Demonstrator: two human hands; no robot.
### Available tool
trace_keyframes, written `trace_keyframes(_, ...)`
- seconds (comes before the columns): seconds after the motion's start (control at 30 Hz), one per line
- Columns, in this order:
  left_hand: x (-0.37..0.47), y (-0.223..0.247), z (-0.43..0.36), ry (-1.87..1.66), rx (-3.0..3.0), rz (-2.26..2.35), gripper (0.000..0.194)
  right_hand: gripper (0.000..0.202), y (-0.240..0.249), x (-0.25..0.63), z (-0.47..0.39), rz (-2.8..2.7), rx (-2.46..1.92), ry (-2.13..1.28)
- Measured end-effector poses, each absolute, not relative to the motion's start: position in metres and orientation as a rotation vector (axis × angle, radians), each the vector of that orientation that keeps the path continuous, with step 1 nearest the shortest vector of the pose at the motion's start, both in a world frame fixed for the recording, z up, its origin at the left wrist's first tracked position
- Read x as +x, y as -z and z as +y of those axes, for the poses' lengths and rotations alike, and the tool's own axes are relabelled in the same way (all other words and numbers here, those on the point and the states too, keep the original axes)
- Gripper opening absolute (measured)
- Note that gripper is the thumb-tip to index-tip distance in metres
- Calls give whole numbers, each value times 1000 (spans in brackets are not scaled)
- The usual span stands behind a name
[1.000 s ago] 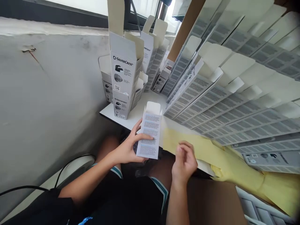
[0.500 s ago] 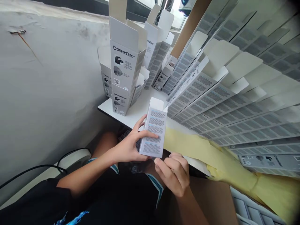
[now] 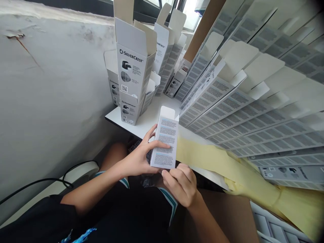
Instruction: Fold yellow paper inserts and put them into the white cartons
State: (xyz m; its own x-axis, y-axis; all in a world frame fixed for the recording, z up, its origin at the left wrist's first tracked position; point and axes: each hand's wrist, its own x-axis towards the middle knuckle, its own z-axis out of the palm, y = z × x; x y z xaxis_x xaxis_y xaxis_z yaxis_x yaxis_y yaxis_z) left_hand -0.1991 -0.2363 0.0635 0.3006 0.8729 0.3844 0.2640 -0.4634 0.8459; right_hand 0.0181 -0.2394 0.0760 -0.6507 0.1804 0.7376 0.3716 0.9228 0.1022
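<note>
My left hand (image 3: 144,153) grips a small white cardboard box (image 3: 165,141) from its left side, one finger stretched across the printed face and the thumb under the lower end. The box tilts over my lap in front of the table edge, with a flap standing up at its far end. At the box's lower end, my right hand (image 3: 181,184) is curled with its fingers bent together near the bottom edge. Whether its fingertips pinch a flap there is hidden from view.
Open SilverCrest boxes (image 3: 131,71) stand stacked at the back left of the white table (image 3: 149,118). Rows of similar boxes (image 3: 227,104) rise on the right. Yellow paper (image 3: 202,155) lies along the front edge. A wall (image 3: 55,84) borders the left, with a black cable (image 3: 37,180) below.
My right hand has moved slightly left, closer in under the box's lower end. The left hand keeps its hold, and the box has shifted very slightly left.
</note>
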Motion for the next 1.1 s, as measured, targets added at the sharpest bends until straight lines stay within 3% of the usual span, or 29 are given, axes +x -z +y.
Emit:
trace_keyframes(0.13,-200,-64,-238,-1129,1885,1004,59,16,-76,17,-241,-2322,-396,211)
trace_keyframes(0.27,-201,-65,-241,-1072,1846,1006,63,19,-86,21,-249,-2257,-396,-268)
trace_keyframes(0.33,-201,-67,-243,-1037,1822,1038,67,10,-88,22,-252,-2121,-473,-419)
trace_keyframes(0.5,-201,-74,-247,-1003,1792,1081,70,20,-80,13,-253,-1923,-739,-569)
trace_keyframes(0.67,-200,-79,-250,-984,1757,1087,69,18,-72,3,-254,-1909,-790,-532)
trace_keyframes(0.83,-198,-81,-255,-965,1706,1086,70,24,-63,7,-252,-2048,-670,-189)
trace_keyframes(0.97,-195,-79,-258,-979,1716,1017,69,48,-52,12,-248,-2034,-650,-244)
trace_keyframes(1.1,-197,-74,-255,-1015,1820,960,64,100,-44,14,-247,-1795,-794,-901)
